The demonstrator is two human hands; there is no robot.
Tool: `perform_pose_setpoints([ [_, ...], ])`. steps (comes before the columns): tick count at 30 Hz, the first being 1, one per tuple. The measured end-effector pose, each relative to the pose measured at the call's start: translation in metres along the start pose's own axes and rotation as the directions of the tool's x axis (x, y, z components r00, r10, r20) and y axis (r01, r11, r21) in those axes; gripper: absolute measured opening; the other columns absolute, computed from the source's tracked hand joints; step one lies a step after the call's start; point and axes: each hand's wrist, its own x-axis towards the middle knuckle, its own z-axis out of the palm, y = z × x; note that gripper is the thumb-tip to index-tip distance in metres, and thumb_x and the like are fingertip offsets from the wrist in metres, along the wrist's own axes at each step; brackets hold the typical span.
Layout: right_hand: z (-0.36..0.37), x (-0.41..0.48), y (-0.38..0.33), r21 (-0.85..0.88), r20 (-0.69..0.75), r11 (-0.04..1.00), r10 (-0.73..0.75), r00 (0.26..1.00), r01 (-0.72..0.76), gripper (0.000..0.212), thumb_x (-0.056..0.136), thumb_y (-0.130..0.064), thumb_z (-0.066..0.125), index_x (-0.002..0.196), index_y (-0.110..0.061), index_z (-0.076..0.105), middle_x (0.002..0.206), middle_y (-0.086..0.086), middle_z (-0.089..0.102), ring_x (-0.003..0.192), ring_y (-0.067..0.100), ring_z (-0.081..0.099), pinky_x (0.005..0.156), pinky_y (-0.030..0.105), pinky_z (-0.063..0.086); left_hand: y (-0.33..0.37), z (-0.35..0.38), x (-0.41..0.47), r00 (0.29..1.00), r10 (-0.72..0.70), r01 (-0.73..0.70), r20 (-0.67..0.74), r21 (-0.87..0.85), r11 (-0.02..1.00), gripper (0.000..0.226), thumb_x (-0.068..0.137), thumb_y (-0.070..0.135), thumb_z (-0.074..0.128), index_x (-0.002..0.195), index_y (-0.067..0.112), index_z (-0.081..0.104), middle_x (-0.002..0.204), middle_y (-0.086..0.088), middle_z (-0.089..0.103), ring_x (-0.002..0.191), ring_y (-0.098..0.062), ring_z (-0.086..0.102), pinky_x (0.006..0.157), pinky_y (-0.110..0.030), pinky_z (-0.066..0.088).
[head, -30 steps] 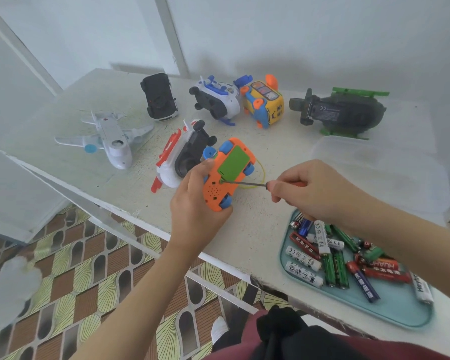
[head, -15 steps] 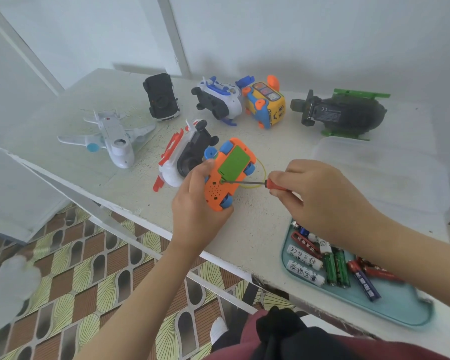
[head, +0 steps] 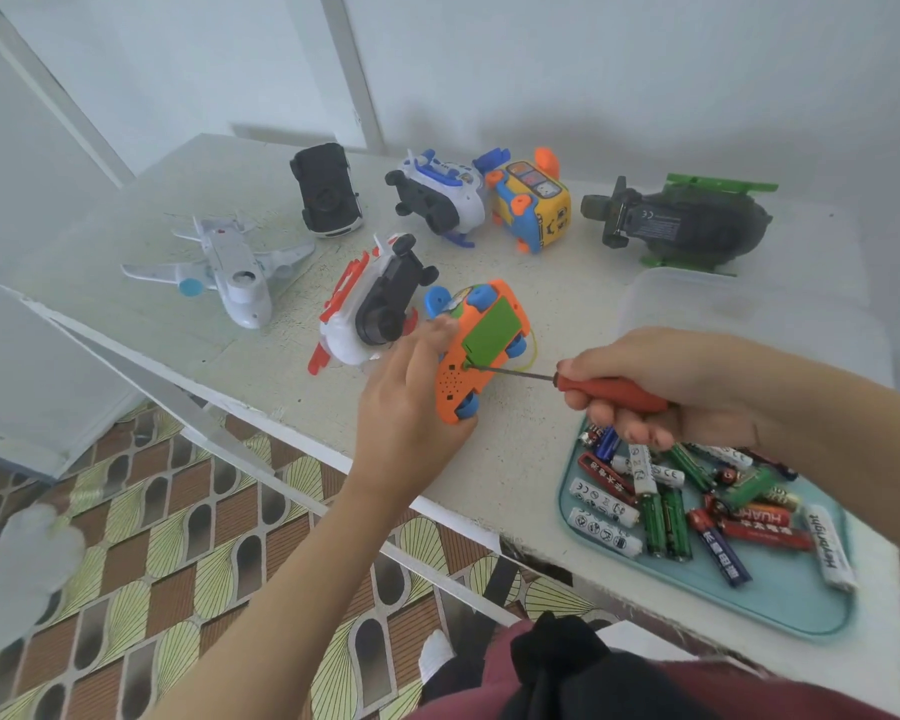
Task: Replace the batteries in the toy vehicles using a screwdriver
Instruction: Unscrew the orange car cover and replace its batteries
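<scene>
My left hand (head: pixel 411 402) grips an orange toy car (head: pixel 468 376) with blue wheels, turned underside up so its green battery cover (head: pixel 491 336) faces me. My right hand (head: pixel 681 387) holds a red-handled screwdriver (head: pixel 611 393); its thin shaft points left and the tip sits at the lower corner of the green cover. A teal tray (head: pixel 780 605) at the front right holds several loose batteries (head: pixel 666 506).
Other toys lie on the white table (head: pixel 515 459): a white plane (head: pixel 230 267), a white and red vehicle (head: pixel 370 314), a black car (head: pixel 326 192), a white and blue toy (head: pixel 442 197), a yellow bus (head: pixel 531 205), a dark green helicopter (head: pixel 681 220). A clear plastic lid (head: pixel 739 314) rests at the right. The table's front edge runs close to my arms.
My right hand has turned and slid back along the screwdriver, so the red handle now shows. The tip stays at the green cover. My left hand keeps hold of the orange car.
</scene>
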Motion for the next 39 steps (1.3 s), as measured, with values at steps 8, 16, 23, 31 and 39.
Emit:
perform_pose_setpoints([
  [8,0.009,0.001,0.000,0.008,-0.094,0.982,-0.187,0.978,0.189,0.030,0.096,-0.018,0.054,0.072,-0.001,0.059,0.046,-0.001,0.046,0.028,0.005,0.027,0.029,0.014,0.020,0.006,-0.002,0.009,0.995,-0.099,0.099,0.010,0.007,0.995,0.072,0.053,0.005,0.083,0.118,0.010,0.052,0.110,-0.006,0.065,0.092,-0.011,0.051,0.064,-0.024,0.041],
  [16,0.014,0.014,0.017,-0.807,-0.065,0.374,-0.825,0.561,0.456,0.041,0.092,-0.023,0.056,0.057,-0.003,0.046,0.048,-0.003,0.033,0.045,0.010,0.029,0.048,0.018,0.023,0.002,-0.005,0.022,0.986,-0.160,0.160,0.039,0.019,0.987,0.064,0.057,0.007,0.083,0.117,0.003,0.059,0.102,-0.008,0.064,0.088,-0.009,0.047,0.058,-0.011,0.030],
  [23,-0.011,0.019,0.012,-0.929,0.114,0.088,-0.857,0.502,0.360,0.029,0.084,-0.026,0.050,0.069,-0.006,0.065,0.056,0.003,0.052,0.052,0.026,0.049,0.050,0.026,0.036,-0.001,-0.007,0.025,0.993,-0.091,0.089,0.074,0.029,0.996,0.064,0.059,0.011,0.082,0.118,0.004,0.057,0.101,-0.009,0.064,0.087,-0.011,0.050,0.061,-0.024,0.039],
  [31,-0.005,0.008,0.004,-0.630,-0.059,0.686,-0.508,0.859,0.363,0.011,0.088,-0.022,0.066,0.086,-0.012,0.064,0.060,-0.001,0.067,0.035,0.006,0.049,0.039,0.020,0.044,-0.002,-0.003,0.016,0.996,0.015,-0.020,0.087,0.059,0.998,0.066,0.057,0.007,0.080,0.118,0.007,0.054,0.111,-0.009,0.064,0.093,-0.017,0.053,0.065,-0.023,0.041],
  [39,-0.003,0.013,0.003,0.216,0.209,0.953,0.168,0.963,-0.213,0.032,0.097,-0.025,0.048,0.076,-0.002,0.056,0.049,-0.003,0.041,0.028,0.003,0.034,0.023,0.012,0.022,-0.006,0.005,0.002,0.994,0.110,-0.109,-0.013,0.037,0.993,0.069,0.061,-0.002,0.078,0.121,0.009,0.047,0.115,-0.019,0.064,0.111,-0.025,0.053,0.086,-0.027,0.043],
])
